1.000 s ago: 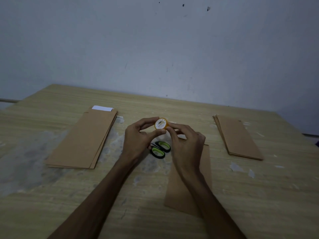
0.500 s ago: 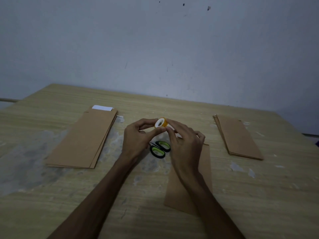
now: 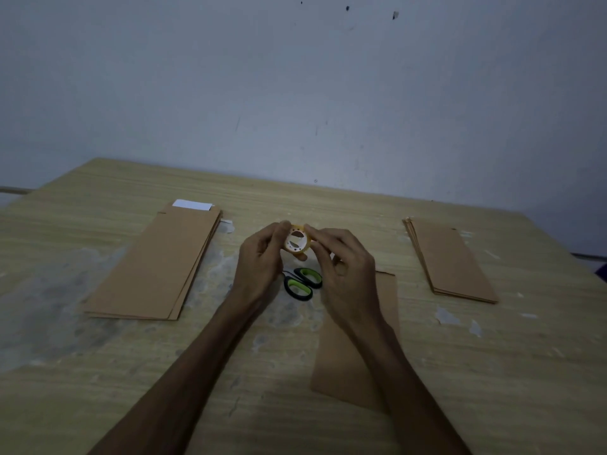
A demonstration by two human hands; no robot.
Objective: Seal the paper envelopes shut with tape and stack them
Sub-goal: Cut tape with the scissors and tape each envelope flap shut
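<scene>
Item 1: roll of tape [image 3: 298,242], small, yellow-rimmed with a white core, raised above the table [image 3: 460,372] at the centre of the view, its open face turned toward the camera.

Item 2: left hand [image 3: 259,267], fingers curled, gripping the left edge of the roll between thumb and fingertips.

Item 3: right hand [image 3: 345,270], fingers curled, pinching the right edge of the roll, index finger laid along its top rim.

Item 4: single brown envelope [image 3: 354,336], flat on the table under the right forearm, long axis running away from the viewer; partly hidden by the arm.

Item 5: left stack of brown envelopes [image 3: 157,267], flat, well apart from the hands; a white strip [image 3: 192,205] shows at its far end.

Item 6: right stack of brown envelopes [image 3: 451,261], shorter, flat, near the table's right side.

Item 7: scissors [image 3: 302,284], black handles with green inserts, lying on the table just below the hands, between the wrists; blades hidden.

Item 8: wooden table, light grain, with pale worn patches; plain grey wall [image 3: 295,93] behind.
</scene>
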